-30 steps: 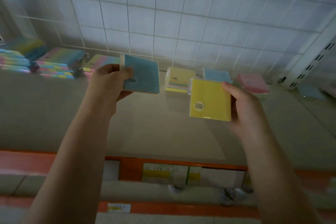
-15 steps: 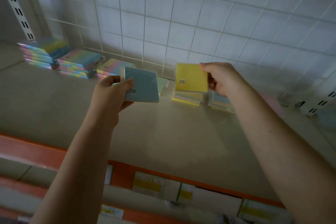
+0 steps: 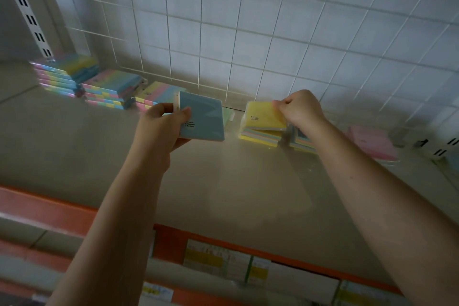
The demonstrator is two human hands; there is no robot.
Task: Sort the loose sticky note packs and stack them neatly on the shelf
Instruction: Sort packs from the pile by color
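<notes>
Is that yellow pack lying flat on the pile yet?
Not flat: the yellow pack tilts, its right edge pinched by the right hand.

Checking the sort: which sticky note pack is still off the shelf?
The blue pack, gripped in the left hand; the yellow pack in the right hand already rests on a stack.

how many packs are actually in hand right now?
2. The blue pack is held up in the left hand; the yellow pack is gripped by the right hand, tilted on a shelf stack.

Blue pack (image 3: 202,119) label: print too small to read
Pack (image 3: 301,138) behind right hand (image 3: 301,109): mostly hidden
Shelf-edge price tags (image 3: 216,259): blurred — illegible
</notes>
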